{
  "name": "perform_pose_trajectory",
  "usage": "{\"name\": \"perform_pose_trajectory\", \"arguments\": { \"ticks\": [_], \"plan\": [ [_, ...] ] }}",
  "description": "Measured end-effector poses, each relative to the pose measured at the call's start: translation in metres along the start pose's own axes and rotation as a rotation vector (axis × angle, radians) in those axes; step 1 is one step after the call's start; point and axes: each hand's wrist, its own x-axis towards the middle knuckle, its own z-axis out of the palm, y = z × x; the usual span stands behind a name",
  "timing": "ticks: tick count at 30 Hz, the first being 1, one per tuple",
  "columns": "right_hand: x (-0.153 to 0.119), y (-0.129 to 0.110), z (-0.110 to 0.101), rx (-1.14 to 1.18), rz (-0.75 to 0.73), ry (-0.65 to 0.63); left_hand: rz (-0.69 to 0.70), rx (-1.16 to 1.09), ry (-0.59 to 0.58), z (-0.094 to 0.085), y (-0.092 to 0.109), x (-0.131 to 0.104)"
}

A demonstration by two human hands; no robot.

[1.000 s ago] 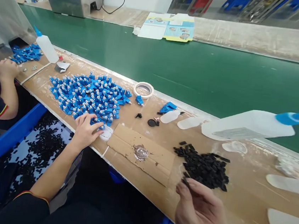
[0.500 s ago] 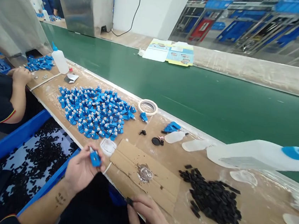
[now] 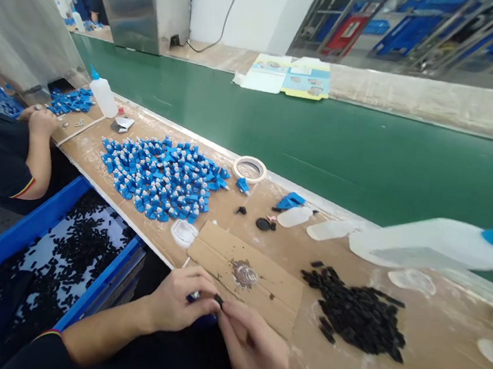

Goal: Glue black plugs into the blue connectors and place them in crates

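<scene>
My left hand point(image 3: 179, 299) is closed around a small blue plastic part point(image 3: 193, 297), which its fingers mostly hide. Close against it, my right hand point(image 3: 253, 347) pinches a small black piece point(image 3: 218, 301) between thumb and finger; the left fingertips are right beside that piece, and whether they touch it I cannot tell. Both hands are over the near table edge, just in front of a stained cardboard sheet point(image 3: 279, 296). Beyond lies a heap of blue parts with whitish tips point(image 3: 163, 178). To the right is a pile of black pieces point(image 3: 360, 314).
A blue bin point(image 3: 97, 298) of black pieces stands at lower left, beside a co-worker's arm point(image 3: 41, 145). A tape roll point(image 3: 236, 166), a white squeeze bottle point(image 3: 103, 98) and a large bottle lying on its side point(image 3: 416, 242) are along the green belt point(image 3: 364, 156).
My left hand has moved right and down with the blue part, turning it mostly out of sight, and has met my right hand at the black piece. The view has shifted slightly.
</scene>
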Motion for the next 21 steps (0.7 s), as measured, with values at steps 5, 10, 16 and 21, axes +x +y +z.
{"name": "perform_pose_trajectory", "arguments": {
  "ticks": [5,10,16,21],
  "plan": [
    [-0.006,-0.001,0.017,0.710,0.666,0.106,0.072,-0.038,-0.029,-0.005,0.004,0.016],
    [-0.001,-0.003,0.014,1.006,0.880,0.052,0.008,-0.132,-0.107,-0.008,0.000,0.025],
    [0.001,-0.001,0.012,1.146,1.050,0.062,-0.044,-0.187,-0.133,-0.003,-0.005,0.023],
    [-0.008,0.004,0.016,1.055,0.910,0.016,-0.137,-0.308,-0.179,-0.006,-0.005,0.024]
  ]
}}
